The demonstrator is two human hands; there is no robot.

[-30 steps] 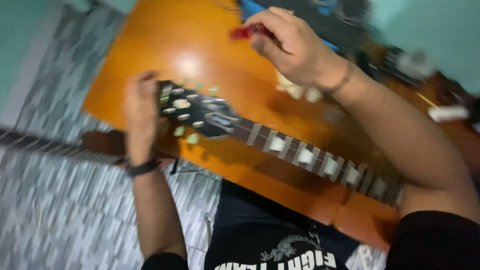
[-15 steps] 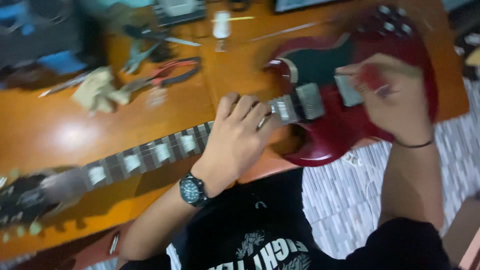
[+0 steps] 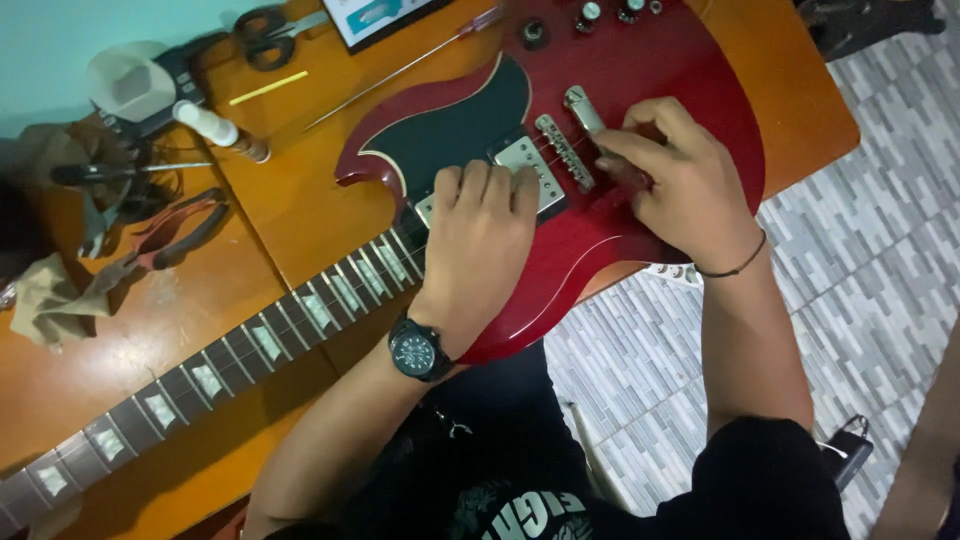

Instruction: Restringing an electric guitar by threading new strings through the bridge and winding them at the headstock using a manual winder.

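- Head view, instrument: a cherry-red electric guitar [image 3: 650, 70] lies flat, face up, on an orange-brown wooden table [image 3: 300, 190]. Its body sits at the table's right end and partly overhangs the near edge above the person's lap; its neck [image 3: 250, 345] runs down to the left across the tabletop.
- Head view, left hand [image 3: 480, 245]: it lies palm down where neck meets body, fingers spread flat and bent over the chrome pickup [image 3: 530, 165]. It grips nothing; judged from the flat pressure, it is there to steady the guitar. A black wristwatch [image 3: 415, 352] sits on that wrist.
- Head view, right hand [image 3: 680, 185]: fingers curled and pinched together at the bridge [image 3: 565, 150], beside the chrome tailpiece [image 3: 585, 108]. Whether a small object is held in the pinch cannot be told. A thin black band [image 3: 735, 268] circles the wrist.
- Head view, surface: tools lie well apart from the hands at the far left, within reach but off the guitar: red-handled pliers [image 3: 175, 235], black scissors [image 3: 265, 40], a long thin screwdriver [image 3: 400, 65], a small white bottle [image 3: 220, 130], a yellow stick [image 3: 268, 88] and a crumpled beige cloth [image 3: 50, 295].
- Head view, room: a pale teal wall [image 3: 60, 30] rises behind the table; the floor [image 3: 860, 230] has narrow grey and white tiles.
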